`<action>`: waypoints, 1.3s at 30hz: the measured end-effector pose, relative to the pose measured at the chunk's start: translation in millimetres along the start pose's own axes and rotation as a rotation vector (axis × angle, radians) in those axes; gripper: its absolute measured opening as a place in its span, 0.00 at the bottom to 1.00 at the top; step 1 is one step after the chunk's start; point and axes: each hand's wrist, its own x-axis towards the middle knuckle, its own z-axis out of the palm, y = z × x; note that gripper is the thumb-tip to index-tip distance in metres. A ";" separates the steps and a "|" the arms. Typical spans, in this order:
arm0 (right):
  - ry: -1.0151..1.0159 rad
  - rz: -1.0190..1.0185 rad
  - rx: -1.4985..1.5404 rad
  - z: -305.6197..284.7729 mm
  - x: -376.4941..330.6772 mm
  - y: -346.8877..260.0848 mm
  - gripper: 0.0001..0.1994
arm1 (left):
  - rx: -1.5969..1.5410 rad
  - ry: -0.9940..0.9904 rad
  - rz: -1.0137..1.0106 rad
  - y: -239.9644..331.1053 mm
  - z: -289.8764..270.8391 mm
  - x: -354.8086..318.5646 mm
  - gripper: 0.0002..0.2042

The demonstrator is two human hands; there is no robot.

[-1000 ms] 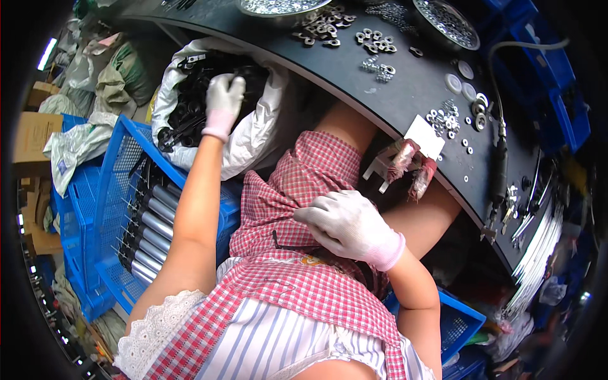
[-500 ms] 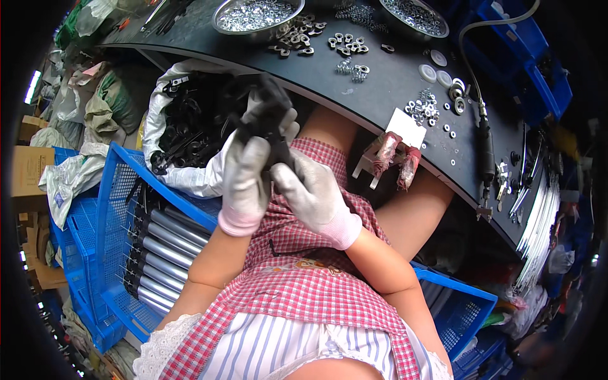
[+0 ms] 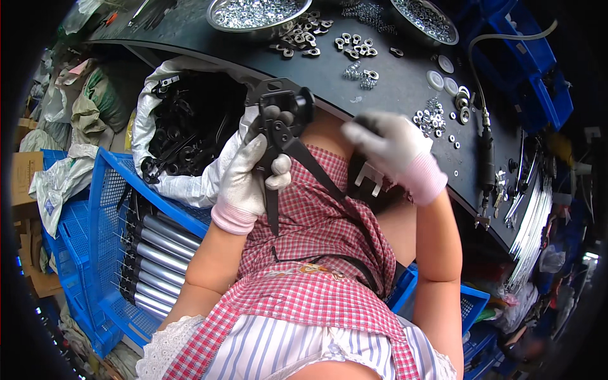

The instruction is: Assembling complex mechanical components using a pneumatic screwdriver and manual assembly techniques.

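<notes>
My left hand [image 3: 244, 174], in a white glove with a pink cuff, grips a black plier-like tool [image 3: 284, 136] above my lap. The tool has a slotted frame at its top and two long arms spread apart below. My fingers wrap round its middle. My gloved right hand [image 3: 396, 142] is off the tool, over the front edge of the black table [image 3: 329, 76]. Motion smears its fingers, and a dark patch shows at their tips; whether it holds anything is unclear. Small washers [image 3: 430, 120] and springs lie on the table beyond it.
A white sack [image 3: 149, 120] of black parts stands left of the tool. Below it, a blue crate [image 3: 111, 209] holds silver tubes. Metal bowls [image 3: 253, 25] of small parts, loose metal tabs [image 3: 354, 45] and a hanging power screwdriver [image 3: 486, 152] are at the table.
My right hand has let go of the black tool and moved right to the table edge. The tool, now upright with its arms apart, stays in my left hand.
</notes>
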 end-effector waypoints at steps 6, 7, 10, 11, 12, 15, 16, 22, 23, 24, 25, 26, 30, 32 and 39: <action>0.339 0.072 -0.336 -31.6 72.2 45.0 0.28 | 0.007 -0.011 0.085 12.0 -15.8 2.3 0.19; 0.251 0.145 -0.416 -28.8 71.4 24.4 0.31 | 0.190 -0.004 0.145 11.9 -17.7 3.2 0.19; 0.290 0.110 -0.494 -19.2 87.5 45.4 0.32 | 0.479 0.030 0.268 6.4 -2.4 11.7 0.18; 0.255 0.107 -0.467 -19.3 89.9 48.4 0.31 | 0.586 0.069 0.346 4.4 4.0 17.5 0.17; 0.250 0.108 -0.420 -20.9 87.0 46.9 0.29 | 0.625 0.056 0.406 1.8 5.4 23.9 0.17; 0.290 0.017 -0.228 -23.8 78.2 60.2 0.23 | 0.678 -0.014 0.566 -11.2 6.0 45.2 0.18; 0.289 0.020 -0.229 -23.7 75.9 64.6 0.23 | 0.665 -0.085 0.643 -13.9 10.1 54.1 0.17; 0.220 -0.062 0.891 -26.4 58.1 80.0 0.12 | 1.273 -0.154 0.869 -29.2 47.8 111.9 0.14; 0.229 -0.096 0.947 -23.8 54.5 79.3 0.13 | 1.390 -0.148 0.895 -33.5 54.1 117.3 0.16; 0.209 -0.129 0.995 -21.8 50.6 78.1 0.13 | 1.446 -0.142 0.869 -37.7 61.0 120.1 0.17; 0.188 -0.162 1.042 -20.0 47.3 76.6 0.13 | 1.502 -0.136 0.842 -42.1 67.4 123.0 0.18; 0.197 -0.172 1.106 -18.4 44.7 76.2 0.15 | 1.475 -0.173 1.001 -47.6 71.6 129.7 0.19; 0.150 -0.192 1.148 -20.1 42.9 83.5 0.17 | 1.572 -0.315 1.076 -45.7 80.0 148.7 0.16; 0.133 -0.183 1.201 -21.4 51.3 88.9 0.17 | 1.663 -0.331 1.086 -44.2 83.3 154.5 0.14; 0.494 -0.110 0.749 -27.7 63.0 74.8 0.15 | 2.179 -0.365 1.119 -37.4 97.6 174.5 0.08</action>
